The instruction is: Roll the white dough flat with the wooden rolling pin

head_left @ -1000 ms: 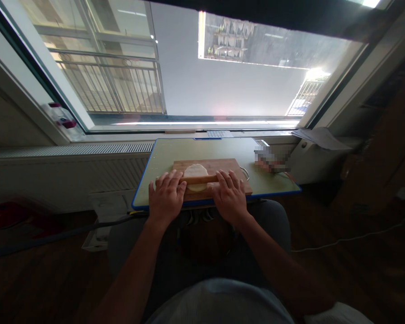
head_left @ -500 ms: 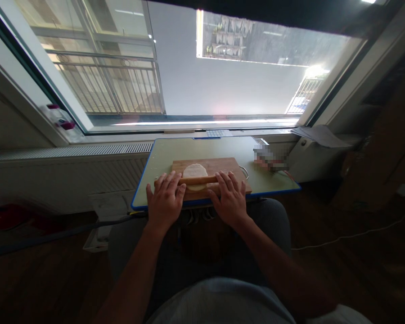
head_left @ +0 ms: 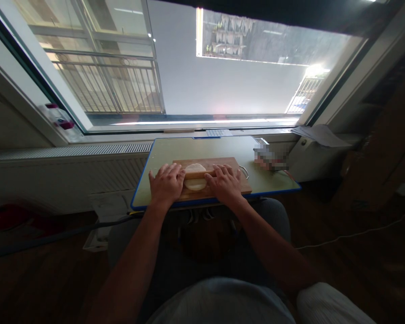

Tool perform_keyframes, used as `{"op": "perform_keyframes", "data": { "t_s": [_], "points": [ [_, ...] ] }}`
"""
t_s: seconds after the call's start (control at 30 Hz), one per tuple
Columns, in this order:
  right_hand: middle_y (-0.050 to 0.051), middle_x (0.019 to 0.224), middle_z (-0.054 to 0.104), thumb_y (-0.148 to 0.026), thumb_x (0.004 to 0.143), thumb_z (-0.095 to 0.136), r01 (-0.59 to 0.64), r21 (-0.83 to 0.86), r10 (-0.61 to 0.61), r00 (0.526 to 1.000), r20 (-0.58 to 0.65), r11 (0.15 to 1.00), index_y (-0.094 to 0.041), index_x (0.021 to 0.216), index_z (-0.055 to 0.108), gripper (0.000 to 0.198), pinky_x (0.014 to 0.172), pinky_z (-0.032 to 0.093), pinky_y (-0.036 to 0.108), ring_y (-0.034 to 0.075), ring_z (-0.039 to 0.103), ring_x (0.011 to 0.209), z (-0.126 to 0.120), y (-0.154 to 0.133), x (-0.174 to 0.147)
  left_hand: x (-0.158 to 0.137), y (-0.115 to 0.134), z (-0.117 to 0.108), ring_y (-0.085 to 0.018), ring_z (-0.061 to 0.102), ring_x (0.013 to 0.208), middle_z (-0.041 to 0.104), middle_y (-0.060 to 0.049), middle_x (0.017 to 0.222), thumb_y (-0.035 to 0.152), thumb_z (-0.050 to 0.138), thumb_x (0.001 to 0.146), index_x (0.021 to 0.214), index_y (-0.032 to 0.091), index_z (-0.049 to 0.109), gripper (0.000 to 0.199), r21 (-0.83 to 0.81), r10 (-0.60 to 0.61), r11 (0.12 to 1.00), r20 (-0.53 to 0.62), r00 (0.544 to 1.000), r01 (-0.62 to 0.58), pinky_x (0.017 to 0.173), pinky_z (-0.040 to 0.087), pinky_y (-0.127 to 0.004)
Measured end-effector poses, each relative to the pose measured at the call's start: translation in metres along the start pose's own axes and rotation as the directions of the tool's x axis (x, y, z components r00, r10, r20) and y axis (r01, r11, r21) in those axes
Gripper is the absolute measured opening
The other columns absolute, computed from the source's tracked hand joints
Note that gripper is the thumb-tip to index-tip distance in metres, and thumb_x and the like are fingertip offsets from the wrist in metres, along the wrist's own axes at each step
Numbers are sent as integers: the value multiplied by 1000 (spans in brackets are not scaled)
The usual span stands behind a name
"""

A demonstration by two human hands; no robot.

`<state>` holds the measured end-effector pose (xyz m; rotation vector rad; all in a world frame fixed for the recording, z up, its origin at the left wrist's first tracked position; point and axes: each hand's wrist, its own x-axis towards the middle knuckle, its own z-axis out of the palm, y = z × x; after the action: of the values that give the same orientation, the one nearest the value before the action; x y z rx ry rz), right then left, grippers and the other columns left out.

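A wooden rolling pin (head_left: pixel 199 174) lies across a flat, pale round of dough (head_left: pixel 195 185), which shows both beyond the pin and on its near side. Under the dough is a wooden cutting board (head_left: pixel 243 185) with a metal handle at its right end. My left hand (head_left: pixel 166 183) covers the pin's left end, palm down, fingers curved over it. At the other end, my right hand (head_left: pixel 226 182) holds the pin in the same way, thumb pointing inward. Both ends of the pin are hidden under my hands.
The board rests on a small pale green table (head_left: pixel 175 148) with a blue edge. A blurred-out object (head_left: pixel 270 158) is at its right. Behind stand a radiator (head_left: pixel 121 149) and a large window. Papers (head_left: pixel 320 136) lie to the right; a bottle (head_left: pixel 60 117) stands at the left.
The rolling pin has moved away from me across the dough, with both hands on it. More dough now shows on the near side and less beyond the pin.
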<state>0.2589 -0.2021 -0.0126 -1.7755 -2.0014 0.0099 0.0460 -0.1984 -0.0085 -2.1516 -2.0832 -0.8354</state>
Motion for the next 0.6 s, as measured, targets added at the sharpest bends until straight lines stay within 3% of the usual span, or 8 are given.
{"op": "perform_keyframes", "data": {
  "t_s": [0.3, 0.6],
  "points": [
    [13, 170, 51, -53, 111, 50, 68, 17, -66, 994, -81, 998, -21, 162, 50, 60, 133, 18, 70, 35, 33, 163, -5, 5, -48, -52, -3, -4, -34, 47, 156, 58, -11, 164, 49, 41, 111, 154, 25, 62, 53, -12, 68, 998, -88, 994, -69, 131, 21, -70],
    [12, 159, 61, -45, 107, 60, 101, 43, -90, 972, -217, 994, -23, 152, 58, 50, 133, 16, 66, 33, 42, 157, -4, 8, -65, -80, -9, 3, -33, 51, 153, 68, -10, 154, 45, 51, 109, 148, 26, 66, 46, -92, 119, 985, -253, 960, -146, 133, 22, -60]
  ]
}}
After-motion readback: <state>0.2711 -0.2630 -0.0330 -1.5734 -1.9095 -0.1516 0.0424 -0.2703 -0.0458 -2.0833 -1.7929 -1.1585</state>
